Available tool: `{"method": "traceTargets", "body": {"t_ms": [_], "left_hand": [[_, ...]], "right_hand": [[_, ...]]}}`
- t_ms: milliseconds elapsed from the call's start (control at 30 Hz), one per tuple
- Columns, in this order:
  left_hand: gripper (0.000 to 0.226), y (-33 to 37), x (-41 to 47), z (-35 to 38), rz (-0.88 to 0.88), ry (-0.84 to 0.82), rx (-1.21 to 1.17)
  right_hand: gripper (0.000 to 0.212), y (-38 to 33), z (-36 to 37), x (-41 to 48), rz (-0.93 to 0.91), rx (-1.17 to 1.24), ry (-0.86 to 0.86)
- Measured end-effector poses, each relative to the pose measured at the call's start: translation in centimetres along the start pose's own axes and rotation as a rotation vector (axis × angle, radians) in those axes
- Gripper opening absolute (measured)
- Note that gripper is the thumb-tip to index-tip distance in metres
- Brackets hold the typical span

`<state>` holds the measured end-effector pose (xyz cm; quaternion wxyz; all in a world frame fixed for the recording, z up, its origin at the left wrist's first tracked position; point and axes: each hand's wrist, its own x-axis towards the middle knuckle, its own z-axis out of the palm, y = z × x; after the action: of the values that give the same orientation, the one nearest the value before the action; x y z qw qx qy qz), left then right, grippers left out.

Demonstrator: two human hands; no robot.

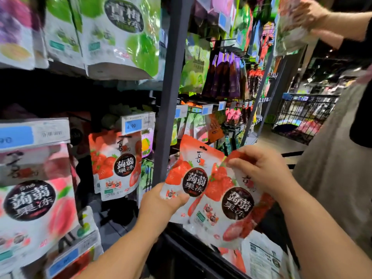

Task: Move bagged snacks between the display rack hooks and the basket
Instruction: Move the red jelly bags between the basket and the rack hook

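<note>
Left hand point(161, 200): at 6 o'clock in the view, it grips the lower left corner of the first strawberry bag point(193, 178), thumb across the front and the other fingers curled behind it.
Right hand point(261, 170): at 4 o'clock in the view, fingers bent down over the top edge of the second strawberry bag point(231, 208), pinching it there.
First strawberry bag: held upright and tilted slightly to the right, its hang hole at 12 o'clock, just right of the grey post point(171, 77).
Second strawberry bag: at 4 o'clock from the first. It overlaps the first bag's right edge and hangs tilted from the right hand.
Basket point(193, 256): a dark rim running across 6 to 5 o'clock, directly under both held bags. It holds more bags point(261, 256), one with its white printed back up.
Hanging strawberry bag point(115, 166): on the display rack at 9 o'clock from the first bag, left of the post and under a blue price tag point(132, 125) reading 4.90.
Peach bag point(34, 198): close to the camera at 8 o'clock, blurred.
Green bags point(120, 33): in the upper row at 11 o'clock.
Other person's hands point(308, 15): at 1 o'clock, on a pale bag point(289, 37) high on the next rack section. The grip is too blurred to read.
Wire cart point(302, 115): at 3 o'clock, well apart from the held bags.
</note>
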<state>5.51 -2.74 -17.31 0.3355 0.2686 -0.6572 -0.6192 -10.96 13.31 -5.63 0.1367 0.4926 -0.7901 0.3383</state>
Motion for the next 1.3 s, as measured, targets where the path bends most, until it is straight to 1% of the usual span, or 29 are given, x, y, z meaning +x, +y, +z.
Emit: {"method": "traceTargets", "body": {"t_ms": [100, 167, 267, 333, 400, 500, 567, 600, 667, 700, 867, 933, 967, 1000, 1033, 1100, 1133, 1200, 1233, 1300], "left_hand": [[0.015, 0.9, -0.7, -0.3, -0.041, -0.09, -0.116], [0.015, 1.7, -1.1, -0.9, -0.047, -0.143, -0.125], [0.032, 2.5, -1.7, -1.9, -0.06, -0.22, -0.145], [0.043, 3.1, -2.2, -2.8, -0.068, -0.225, -0.148], [0.047, 3.7, -2.7, -3.8, -0.068, -0.219, -0.119], [0.048, 4.1, -3.5, -5.5, -0.09, -0.213, -0.131], [0.044, 4.3, -4.2, -6.7, -0.11, -0.178, -0.129], [0.045, 4.3, -4.4, -7.3, -0.117, -0.15, -0.128], [0.059, 3.9, -4.8, -8.4, -0.123, -0.088, -0.147], [0.059, 3.4, -5.0, -8.9, -0.119, -0.051, -0.166], [0.032, 1.8, -5.9, -10.4, -0.114, 0.104, -0.183], [0.031, 1.3, -6.2, -11.0, -0.136, 0.171, -0.201], [0.03, 1.1, -6.3, -11.4, -0.141, 0.208, -0.211], [0.027, 1.1, -6.4, -11.6, -0.145, 0.261, -0.216], [0.025, 1.0, -6.4, -12.0, -0.135, 0.323, -0.216], [0.029, 1.2, -6.4, -12.7, -0.102, 0.395, -0.207], [0.034, 1.4, -6.4, -13.0, -0.09, 0.414, -0.186], [0.037, 1.3, -6.3, -13.2, -0.076, 0.425, -0.158], [0.033, 1.2, -6.2, -13.3, -0.071, 0.424, -0.156], [0.03, 1.1, -6.1, -13.3, -0.067, 0.431, -0.149]], "right_hand": [[0.014, -1.7, 0.3, 1.4, -0.014, -0.061, -0.041], [0.023, -2.7, 0.6, 2.2, -0.018, -0.092, -0.049], [0.025, -4.3, 1.4, 2.7, -0.029, -0.129, -0.103], [0.028, -5.4, 2.1, 2.9, -0.056, -0.145, -0.112], [0.03, -6.9, 2.9, 3.1, -0.096, -0.133, -0.109], [0.021, -9.3, 3.9, 3.2, -0.155, -0.064, -0.128], [0.026, -11.0, 4.7, 3.2, -0.199, -0.041, -0.136], [0.024, -11.6, 5.3, 3.3, -0.217, -0.036, -0.128], [0.026, -12.7, 6.5, 3.3, -0.222, -0.003, -0.104], [0.028, -12.9, 7.2, 3.1, -0.209, 0.033, -0.086], [0.038, -12.6, 10.6, 1.8, -0.161, 0.194, 0.008], [0.052, -11.4, 12.0, 0.9, -0.102, 0.218, 0.111], [0.061, -10.9, 12.7, 0.2, -0.029, 0.253, 0.15], [0.067, -10.3, 13.3, -0.7, 0.072, 0.322, 0.149], [0.069, -10.0, 14.1, -1.6, 0.173, 0.434, 0.096], [0.061, -9.7, 15.9, -3.2, 0.329, 0.731, -0.121], [0.061, -9.6, 16.7, -3.9, 0.369, 0.851, -0.251], [0.068, -9.4, 18.1, -4.6, 0.403, 0.957, -0.441], [0.072, -9.3, 18.7, -4.6, 0.406, 0.991, -0.48], [0.07, -9.3, 19.5, -4.3, 0.409, 1.06, -0.475]]}}
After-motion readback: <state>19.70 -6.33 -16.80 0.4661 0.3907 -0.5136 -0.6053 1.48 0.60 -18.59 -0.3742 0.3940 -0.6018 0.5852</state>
